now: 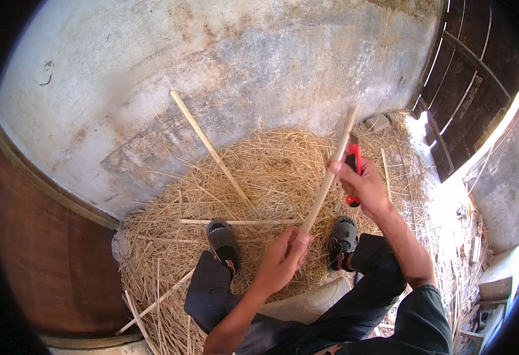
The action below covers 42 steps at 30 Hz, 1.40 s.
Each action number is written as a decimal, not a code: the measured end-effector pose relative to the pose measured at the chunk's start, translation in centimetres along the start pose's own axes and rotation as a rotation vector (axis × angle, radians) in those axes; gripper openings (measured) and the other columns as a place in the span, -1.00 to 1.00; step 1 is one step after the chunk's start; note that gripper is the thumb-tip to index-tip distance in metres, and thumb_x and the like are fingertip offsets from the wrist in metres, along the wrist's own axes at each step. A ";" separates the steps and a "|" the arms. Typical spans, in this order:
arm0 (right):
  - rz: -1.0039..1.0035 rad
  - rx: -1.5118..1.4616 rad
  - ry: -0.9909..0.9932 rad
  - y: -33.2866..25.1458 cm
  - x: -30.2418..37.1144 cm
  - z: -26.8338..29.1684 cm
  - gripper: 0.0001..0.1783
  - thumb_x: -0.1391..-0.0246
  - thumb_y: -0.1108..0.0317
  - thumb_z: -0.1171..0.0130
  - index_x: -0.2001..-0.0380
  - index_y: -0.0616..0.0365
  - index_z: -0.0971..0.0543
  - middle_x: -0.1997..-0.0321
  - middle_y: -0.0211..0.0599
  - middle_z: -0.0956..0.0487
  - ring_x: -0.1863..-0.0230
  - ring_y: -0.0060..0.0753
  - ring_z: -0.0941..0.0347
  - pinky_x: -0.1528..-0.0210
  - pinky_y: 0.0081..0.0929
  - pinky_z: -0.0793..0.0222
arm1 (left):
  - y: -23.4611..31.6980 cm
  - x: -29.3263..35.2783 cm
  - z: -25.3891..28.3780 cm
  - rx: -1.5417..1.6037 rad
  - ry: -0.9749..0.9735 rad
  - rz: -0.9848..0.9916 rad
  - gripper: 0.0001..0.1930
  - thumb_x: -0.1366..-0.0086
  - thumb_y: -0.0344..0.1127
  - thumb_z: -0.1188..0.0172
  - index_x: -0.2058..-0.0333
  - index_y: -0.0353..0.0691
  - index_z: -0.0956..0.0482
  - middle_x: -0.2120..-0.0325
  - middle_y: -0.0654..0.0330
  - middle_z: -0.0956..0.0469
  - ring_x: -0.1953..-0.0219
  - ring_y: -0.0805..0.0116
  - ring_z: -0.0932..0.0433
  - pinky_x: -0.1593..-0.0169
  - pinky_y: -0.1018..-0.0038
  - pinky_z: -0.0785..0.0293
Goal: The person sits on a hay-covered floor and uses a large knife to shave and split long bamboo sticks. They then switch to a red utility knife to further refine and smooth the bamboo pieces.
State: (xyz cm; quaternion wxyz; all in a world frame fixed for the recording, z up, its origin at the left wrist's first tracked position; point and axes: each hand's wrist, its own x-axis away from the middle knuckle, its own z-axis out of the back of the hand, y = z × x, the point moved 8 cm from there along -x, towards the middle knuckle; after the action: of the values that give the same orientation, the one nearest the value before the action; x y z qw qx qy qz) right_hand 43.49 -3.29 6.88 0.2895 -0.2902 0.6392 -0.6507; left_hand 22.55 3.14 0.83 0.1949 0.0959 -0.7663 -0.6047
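Note:
My left hand [283, 257] is closed around the lower end of a pale wooden stick [320, 201], held slanting up and away to the right. Farther up the stick, my right hand [360, 182] is closed on a red and black utility knife [353, 160]. Its thumb and fingers also rest against the stick. The knife's tip end lies close beside the stick; whether the blade touches it I cannot tell. The upper end of the stick is slightly blurred.
Straw and shavings [277, 160] cover the floor around my shoes [224, 242]. One pale stick [212, 151] leans on the stained wall [253, 71]; another stick [247, 222] lies across the straw. A brown panel [46, 236] stands left, a dark plank door [466, 77] right.

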 end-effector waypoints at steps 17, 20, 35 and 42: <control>0.672 0.722 -0.044 -3.1 5.0 -4.1 -0.78 -0.22 0.24 -0.38 0.13 0.08 -0.67 0.30 -0.26 -0.66 0.45 -0.26 -0.61 0.41 -0.34 -0.53 | 1.5 0.5 2.8 -0.452 0.170 -0.181 -0.64 -0.59 -0.09 -0.11 -0.02 -0.28 -0.65 0.61 0.41 -0.37 0.56 0.64 -0.25 0.48 0.52 -0.18; 0.745 0.826 -0.097 -2.3 6.3 -5.6 -0.76 -0.19 0.20 -0.40 0.13 0.02 -0.69 0.33 -0.33 -0.63 0.46 -0.24 -0.62 0.46 -0.34 -0.55 | 2.4 0.6 2.8 -0.473 0.222 -0.213 -0.64 -0.59 -0.10 -0.10 -0.01 -0.29 -0.64 0.61 0.38 -0.38 0.55 0.63 -0.27 0.48 0.50 -0.20; 0.792 0.922 -0.061 -2.6 7.1 -7.1 -0.70 -0.08 0.22 -0.47 0.12 0.04 -0.72 0.45 -0.42 -0.57 0.55 -0.32 -0.57 0.53 -0.37 -0.49 | 2.6 0.8 2.8 -0.551 0.342 -0.268 -0.66 -0.59 -0.13 -0.10 0.11 -0.35 -0.63 0.57 0.22 -0.55 0.54 0.54 -0.46 0.44 0.45 -0.36; 0.817 0.931 -0.043 -3.3 7.3 -7.0 -0.70 -0.03 0.25 -0.51 0.16 0.08 -0.74 0.47 -0.41 -0.60 0.55 -0.34 -0.57 0.52 -0.39 -0.48 | 3.2 1.1 2.6 -0.546 0.353 -0.305 -0.62 -0.61 -0.09 -0.05 0.12 -0.35 -0.63 0.52 0.21 -0.60 0.53 0.51 -0.49 0.43 0.45 -0.39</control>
State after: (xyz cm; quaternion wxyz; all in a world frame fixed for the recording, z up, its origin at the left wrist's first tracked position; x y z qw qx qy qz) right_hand 33.35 -4.04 10.11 0.6244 0.1215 0.3415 -0.6919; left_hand 20.81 5.80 3.58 0.2500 0.2566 -0.5079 -0.7834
